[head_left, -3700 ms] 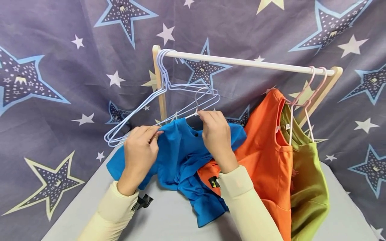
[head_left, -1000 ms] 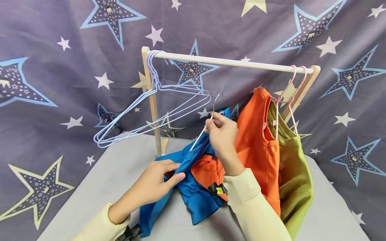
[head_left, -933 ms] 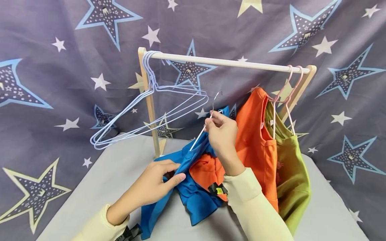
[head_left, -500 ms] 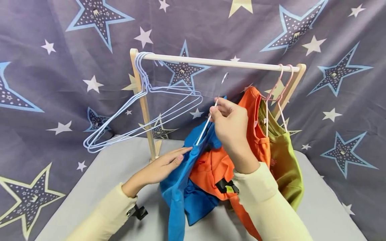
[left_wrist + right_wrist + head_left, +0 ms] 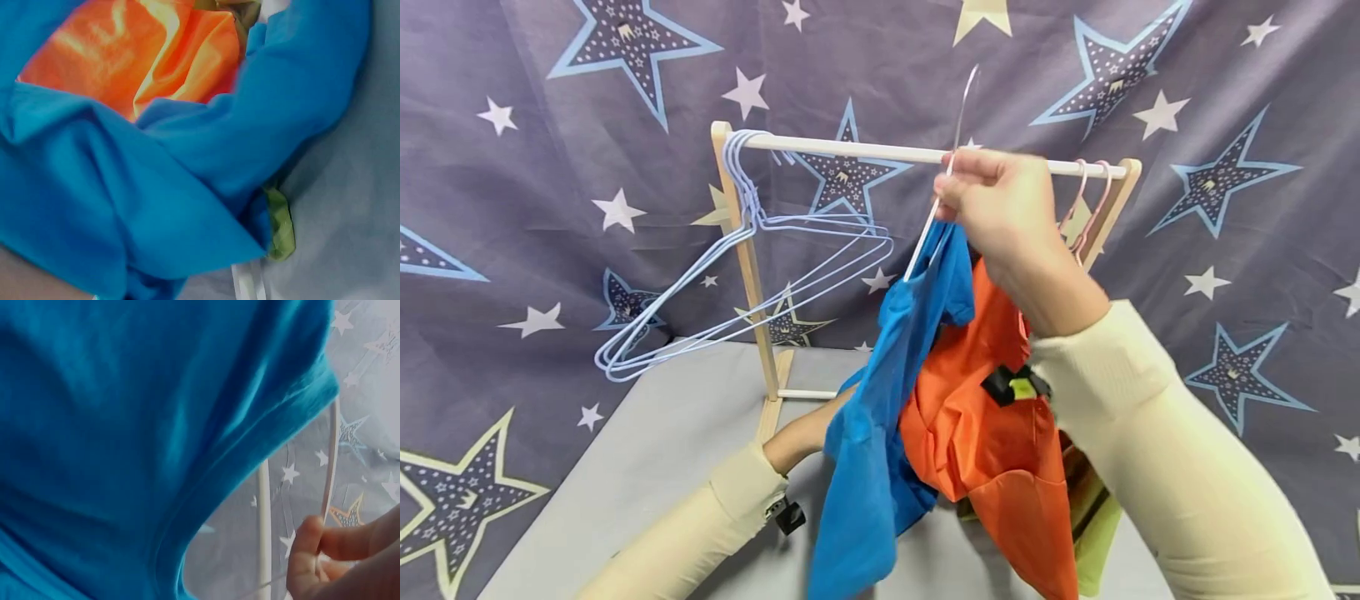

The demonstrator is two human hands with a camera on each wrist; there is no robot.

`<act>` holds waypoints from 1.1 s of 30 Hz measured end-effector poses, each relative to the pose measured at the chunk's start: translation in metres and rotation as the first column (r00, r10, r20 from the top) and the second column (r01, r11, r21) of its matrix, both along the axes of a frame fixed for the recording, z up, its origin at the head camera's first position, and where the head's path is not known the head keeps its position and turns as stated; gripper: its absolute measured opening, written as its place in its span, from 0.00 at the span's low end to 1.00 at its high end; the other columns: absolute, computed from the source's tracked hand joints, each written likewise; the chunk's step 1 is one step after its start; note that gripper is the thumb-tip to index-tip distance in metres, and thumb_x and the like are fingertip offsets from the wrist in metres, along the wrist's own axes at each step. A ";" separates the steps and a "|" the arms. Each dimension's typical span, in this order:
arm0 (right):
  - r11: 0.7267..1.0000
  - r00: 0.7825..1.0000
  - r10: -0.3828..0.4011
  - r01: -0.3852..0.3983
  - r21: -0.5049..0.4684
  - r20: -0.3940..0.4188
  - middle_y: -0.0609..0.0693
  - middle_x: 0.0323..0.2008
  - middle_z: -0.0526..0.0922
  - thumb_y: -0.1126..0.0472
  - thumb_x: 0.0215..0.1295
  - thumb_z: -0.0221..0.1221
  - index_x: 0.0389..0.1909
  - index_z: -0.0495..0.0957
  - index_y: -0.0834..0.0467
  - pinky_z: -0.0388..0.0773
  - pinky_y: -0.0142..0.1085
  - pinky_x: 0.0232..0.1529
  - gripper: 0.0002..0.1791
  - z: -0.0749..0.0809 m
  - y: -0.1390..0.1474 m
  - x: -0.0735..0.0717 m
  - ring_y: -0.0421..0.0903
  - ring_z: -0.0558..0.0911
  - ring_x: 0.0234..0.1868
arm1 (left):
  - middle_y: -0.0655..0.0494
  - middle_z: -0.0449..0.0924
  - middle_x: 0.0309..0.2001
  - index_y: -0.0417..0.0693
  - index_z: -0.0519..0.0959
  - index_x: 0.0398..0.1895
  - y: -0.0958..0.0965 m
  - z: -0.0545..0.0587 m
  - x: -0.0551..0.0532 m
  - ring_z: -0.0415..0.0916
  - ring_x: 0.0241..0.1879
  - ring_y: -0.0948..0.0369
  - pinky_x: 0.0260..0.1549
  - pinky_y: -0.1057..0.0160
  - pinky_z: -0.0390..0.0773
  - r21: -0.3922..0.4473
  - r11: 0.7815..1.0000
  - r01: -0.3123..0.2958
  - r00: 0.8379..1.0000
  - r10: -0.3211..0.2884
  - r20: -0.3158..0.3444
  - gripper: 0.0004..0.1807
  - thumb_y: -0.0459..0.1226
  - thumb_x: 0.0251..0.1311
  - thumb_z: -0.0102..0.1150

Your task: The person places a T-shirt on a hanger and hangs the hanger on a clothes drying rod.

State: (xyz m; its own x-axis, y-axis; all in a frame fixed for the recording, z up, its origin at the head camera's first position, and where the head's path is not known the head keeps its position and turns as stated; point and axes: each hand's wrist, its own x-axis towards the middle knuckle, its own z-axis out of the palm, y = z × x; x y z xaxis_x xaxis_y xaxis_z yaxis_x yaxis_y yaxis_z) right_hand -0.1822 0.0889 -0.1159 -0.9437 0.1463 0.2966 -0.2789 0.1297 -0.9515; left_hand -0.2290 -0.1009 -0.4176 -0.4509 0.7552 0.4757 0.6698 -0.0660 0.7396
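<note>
A blue T-shirt (image 5: 868, 417) hangs from a white clothes hanger (image 5: 923, 237) with a metal hook. My right hand (image 5: 1007, 208) pinches the hanger just below its hook, level with the rail; in the right wrist view thumb and fingers (image 5: 306, 550) close on its white arm beside the shirt's neckline. The hook points up above the rail and is apart from it. My left hand (image 5: 808, 435) reaches behind the shirt, its fingers hidden by the cloth. In the left wrist view blue fabric (image 5: 175, 187) covers nearly everything, with a little skin at the lower left.
A wooden rack with a white rail (image 5: 857, 150) stands on the grey surface (image 5: 700, 442). Several light-blue hangers (image 5: 741, 229) hang at its left end. Pink hangers (image 5: 1105, 200) at the right carry an orange garment (image 5: 992, 442) and an olive-green one (image 5: 1097, 533).
My right hand has raised the hanger and blue T-shirt from low in front of the rack to rail height. My left hand has gone from the shirt's front to behind it.
</note>
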 end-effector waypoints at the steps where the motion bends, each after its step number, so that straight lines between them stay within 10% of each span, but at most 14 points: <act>1: 1.000 1.000 0.012 -0.012 -0.016 0.015 0.58 0.39 0.85 0.71 0.68 0.63 0.54 0.83 0.66 0.85 0.31 0.38 0.15 0.006 0.002 -0.002 0.45 0.84 0.30 | 0.32 0.33 0.80 0.27 0.34 0.78 0.002 0.000 -0.001 0.35 0.80 0.51 0.76 0.59 0.42 0.010 1.000 0.008 1.000 -0.008 -0.012 0.68 0.70 0.62 0.52; 12: 0.999 0.999 0.029 -0.029 0.022 0.018 0.54 0.35 0.84 0.73 0.67 0.62 0.52 0.81 0.70 0.83 0.29 0.34 0.14 0.013 0.026 -0.019 0.42 0.82 0.29 | 0.40 0.26 0.82 0.43 0.35 0.83 0.035 0.003 -0.012 0.28 0.81 0.44 0.75 0.36 0.42 -0.148 0.977 -0.155 0.971 0.123 -0.204 0.57 0.74 0.67 0.27; 22: 0.988 0.998 -0.027 0.019 0.151 0.048 0.47 0.30 0.85 0.70 0.71 0.60 0.57 0.79 0.70 0.82 0.27 0.32 0.16 -0.002 0.070 -0.039 0.38 0.83 0.27 | 0.54 0.26 0.83 0.64 0.31 0.83 0.077 0.006 -0.016 0.27 0.81 0.53 0.76 0.41 0.39 -0.389 0.861 -0.326 0.943 0.323 -0.076 0.40 0.64 0.77 0.28; 33: 0.947 0.998 -0.043 0.025 0.320 0.049 0.54 0.37 0.85 0.69 0.72 0.59 0.57 0.77 0.73 0.84 0.28 0.34 0.17 -0.021 0.111 -0.033 0.35 0.85 0.29 | 0.53 0.29 0.83 0.65 0.31 0.83 0.116 0.002 -0.004 0.30 0.81 0.52 0.76 0.38 0.38 -0.550 0.757 -0.353 0.933 0.333 -0.140 0.44 0.70 0.72 0.24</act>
